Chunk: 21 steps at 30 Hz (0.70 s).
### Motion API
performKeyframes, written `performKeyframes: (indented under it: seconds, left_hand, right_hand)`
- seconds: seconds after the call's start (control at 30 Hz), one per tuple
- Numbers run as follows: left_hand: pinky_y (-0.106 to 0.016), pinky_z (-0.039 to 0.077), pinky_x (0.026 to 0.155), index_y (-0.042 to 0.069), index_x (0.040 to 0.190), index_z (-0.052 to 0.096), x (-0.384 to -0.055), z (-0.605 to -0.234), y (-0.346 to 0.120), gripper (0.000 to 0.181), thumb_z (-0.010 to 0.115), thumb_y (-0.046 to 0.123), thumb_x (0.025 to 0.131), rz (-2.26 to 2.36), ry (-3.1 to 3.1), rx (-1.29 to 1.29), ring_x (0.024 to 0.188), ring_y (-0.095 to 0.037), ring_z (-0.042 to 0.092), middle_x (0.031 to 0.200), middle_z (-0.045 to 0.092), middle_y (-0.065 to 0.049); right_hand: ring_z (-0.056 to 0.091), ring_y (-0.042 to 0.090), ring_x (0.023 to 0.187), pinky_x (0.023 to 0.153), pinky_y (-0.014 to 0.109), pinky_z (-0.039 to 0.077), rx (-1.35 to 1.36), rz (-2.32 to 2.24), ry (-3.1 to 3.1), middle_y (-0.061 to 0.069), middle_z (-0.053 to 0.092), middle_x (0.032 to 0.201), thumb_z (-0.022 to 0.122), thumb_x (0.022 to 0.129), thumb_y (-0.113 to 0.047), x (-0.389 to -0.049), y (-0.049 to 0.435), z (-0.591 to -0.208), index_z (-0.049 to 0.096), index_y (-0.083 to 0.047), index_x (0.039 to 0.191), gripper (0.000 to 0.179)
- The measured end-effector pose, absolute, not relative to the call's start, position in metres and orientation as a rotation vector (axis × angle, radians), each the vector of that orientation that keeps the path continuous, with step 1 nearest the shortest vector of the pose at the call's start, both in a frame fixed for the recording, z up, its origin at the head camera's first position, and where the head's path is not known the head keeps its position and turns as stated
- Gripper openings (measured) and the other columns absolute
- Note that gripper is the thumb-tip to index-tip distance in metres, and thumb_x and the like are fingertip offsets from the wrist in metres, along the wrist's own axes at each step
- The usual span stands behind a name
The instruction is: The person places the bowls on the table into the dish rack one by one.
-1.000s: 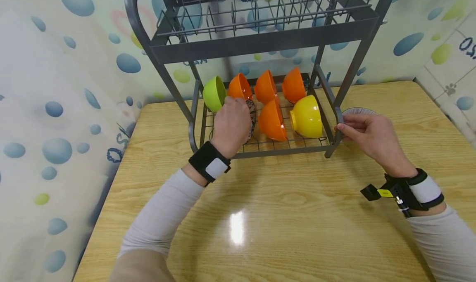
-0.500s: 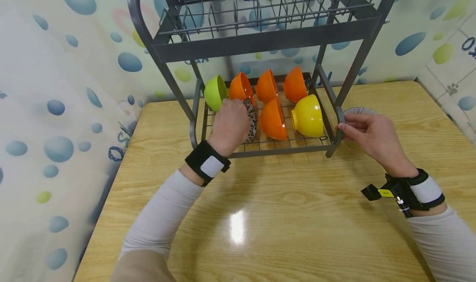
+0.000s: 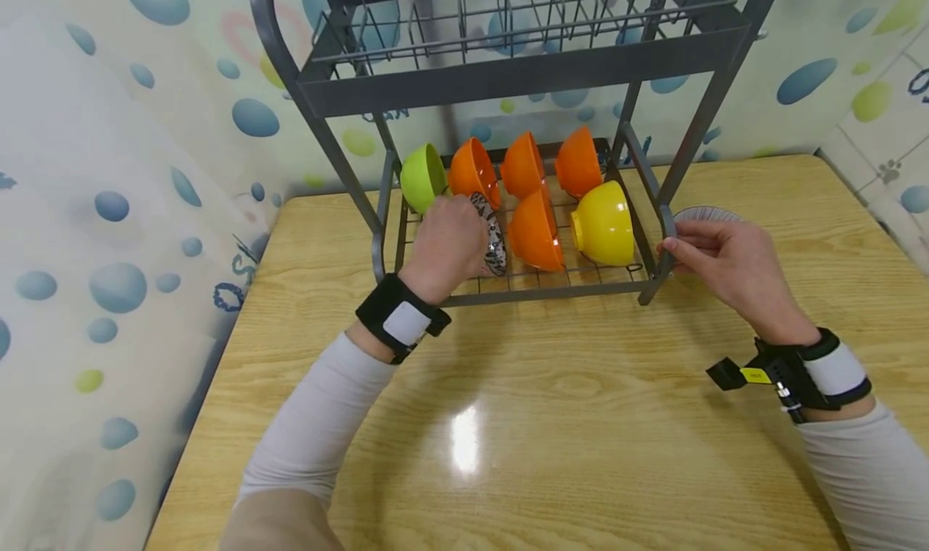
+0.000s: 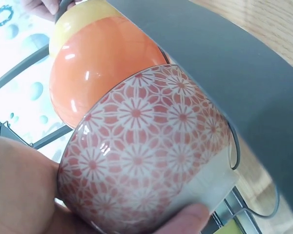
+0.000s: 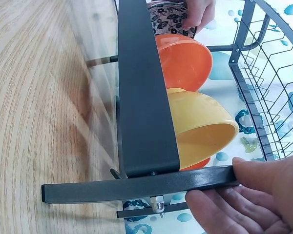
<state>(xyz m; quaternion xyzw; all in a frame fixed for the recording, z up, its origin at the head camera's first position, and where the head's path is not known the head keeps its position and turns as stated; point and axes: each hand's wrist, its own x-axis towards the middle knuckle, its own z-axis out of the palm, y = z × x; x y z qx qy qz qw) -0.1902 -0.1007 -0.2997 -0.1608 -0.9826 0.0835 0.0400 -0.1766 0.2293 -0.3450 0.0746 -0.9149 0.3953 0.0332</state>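
Observation:
My left hand [image 3: 450, 240] grips a patterned bowl [image 4: 141, 131] at the front left of the rack's lower shelf. Red and white flowers cover its outside; a dark floral pattern shows inside. The bowl stands on its side, its opening facing right, close to an orange bowl [image 3: 535, 232]. Its underside against the shelf is hidden, so I cannot tell whether it rests there. On the other side, my right hand [image 3: 733, 265] pinches the dark metal side frame [image 5: 136, 189] of the dish rack between thumb and fingers.
A yellow bowl [image 3: 608, 224] lies on its side at the front right. Behind stand a green bowl [image 3: 421, 178] and several orange bowls [image 3: 522, 164]. The rack's upper wire tier [image 3: 522, 75] hangs over them. A striped dish [image 3: 707, 212] sits behind my right hand.
The patterned bowl has tilted slightly in my left hand, and its rim now leans, lower end to the right. My right hand keeps its hold on the frame.

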Motion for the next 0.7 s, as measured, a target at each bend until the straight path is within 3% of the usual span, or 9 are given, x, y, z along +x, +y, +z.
performKeyframes:
  seconds: [0.23, 0.4, 0.57, 0.7]
  left_hand:
    - [-0.035, 0.053, 0.063, -0.002, 0.079, 0.058, -0.189, -0.298, -0.104, 0.039, 0.034, 0.021, 0.1, 0.093, -3.043, -0.453, 0.073, -0.027, 0.053, 0.078, 0.052, -0.013]
    - [-0.037, 0.049, 0.063, 0.003, 0.082, 0.055, -0.185, -0.298, -0.11, 0.039, 0.034, 0.03, 0.101, -0.382, -3.097, -0.348, 0.081, -0.028, 0.048, 0.082, 0.05, -0.013]
    - [-0.033, 0.041, 0.063, 0.007, 0.099, 0.051, -0.179, -0.299, -0.118, 0.04, 0.037, 0.045, 0.1, -0.709, -3.104, -0.282, 0.086, -0.026, 0.045, 0.084, 0.049, -0.011]
    - [-0.035, 0.043, 0.066, 0.007, 0.114, 0.048, -0.172, -0.297, -0.125, 0.04, 0.044, 0.044, 0.098, -0.759, -3.096, -0.364, 0.084, -0.026, 0.049, 0.082, 0.054, -0.011]
  right_hand:
    - [0.06, -0.013, 0.071, 0.061, 0.01, 0.05, 0.235, 1.206, -2.806, 0.022, 0.071, 0.106, 0.061, 0.091, -0.034, -0.177, 0.229, -0.344, 0.067, -0.004, 0.116, 0.04]
    - [0.062, -0.009, 0.072, 0.062, 0.009, 0.049, 0.241, 1.205, -2.798, 0.021, 0.071, 0.105, 0.062, 0.09, -0.035, -0.176, 0.23, -0.343, 0.068, -0.005, 0.116, 0.04]
    - [0.063, -0.007, 0.073, 0.062, 0.009, 0.049, 0.234, 1.201, -2.802, 0.02, 0.071, 0.105, 0.062, 0.09, -0.036, -0.176, 0.231, -0.344, 0.067, -0.005, 0.116, 0.04]
    - [0.063, -0.006, 0.074, 0.063, 0.008, 0.049, 0.225, 1.21, -2.809, 0.02, 0.071, 0.106, 0.061, 0.09, -0.036, -0.175, 0.231, -0.346, 0.067, -0.006, 0.117, 0.041]
